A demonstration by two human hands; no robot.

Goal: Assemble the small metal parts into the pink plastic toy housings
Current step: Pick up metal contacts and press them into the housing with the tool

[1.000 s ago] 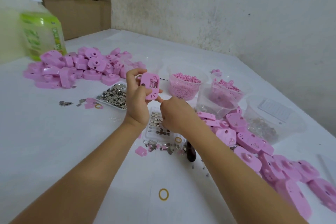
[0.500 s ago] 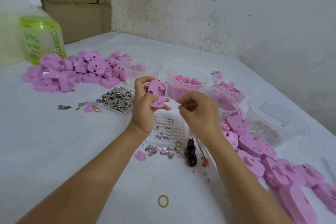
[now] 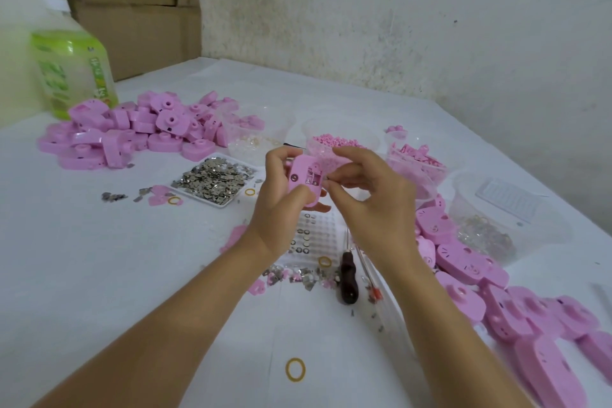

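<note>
My left hand [image 3: 276, 200] grips a pink plastic housing [image 3: 303, 180] upright above the table, its open compartment facing me. My right hand [image 3: 371, 195] is at the housing's right edge, thumb and forefinger pinching what looks like a small metal part at the compartment; the part is too small to make out clearly. A white tray of metal parts [image 3: 215, 177] lies to the left. Below my hands a clear grid tray [image 3: 314, 235] holds small metal rings.
A pile of pink housings [image 3: 139, 129] sits at the back left, another row [image 3: 496, 295] along the right. Clear tubs with pink beads [image 3: 331, 146] and pink bits [image 3: 417, 156] stand behind my hands. A dark-handled tool [image 3: 347, 278] and a rubber band [image 3: 294, 369] lie near me.
My right hand rose from the grid tray and moved up to the housing's compartment. My left hand kept hold of the housing, tilting it slightly.
</note>
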